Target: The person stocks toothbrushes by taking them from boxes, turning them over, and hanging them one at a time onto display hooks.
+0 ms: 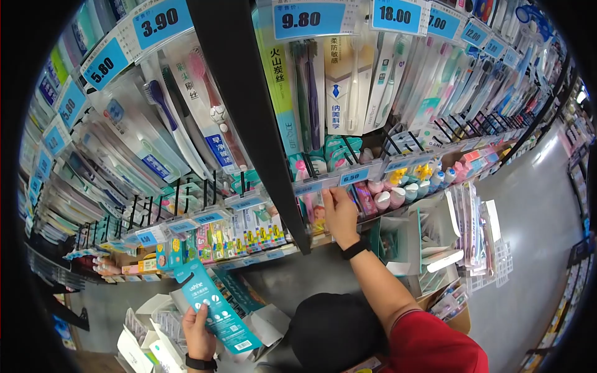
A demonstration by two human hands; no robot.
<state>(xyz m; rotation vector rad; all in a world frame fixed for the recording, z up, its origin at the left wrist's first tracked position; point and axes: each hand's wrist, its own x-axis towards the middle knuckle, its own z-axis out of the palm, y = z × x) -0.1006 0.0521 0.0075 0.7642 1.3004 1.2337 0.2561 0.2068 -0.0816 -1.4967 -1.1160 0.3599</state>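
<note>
From my remote view, my left hand [199, 334] has its grip closed on the teal pack [222, 314], tilted below the shelf [268, 255], near open boxes [132, 348]. My right hand [341, 217] reaches up beside the 6.50 tag [354, 176]; I cannot tell whether its grip holds anything. Toothbrushes [313, 93] hang above it.

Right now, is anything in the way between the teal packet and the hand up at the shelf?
Maybe: the black post comes down between the teal packet in the left hand and the right hand at the shelf. I can't tell if it blocks a straight path.
</note>
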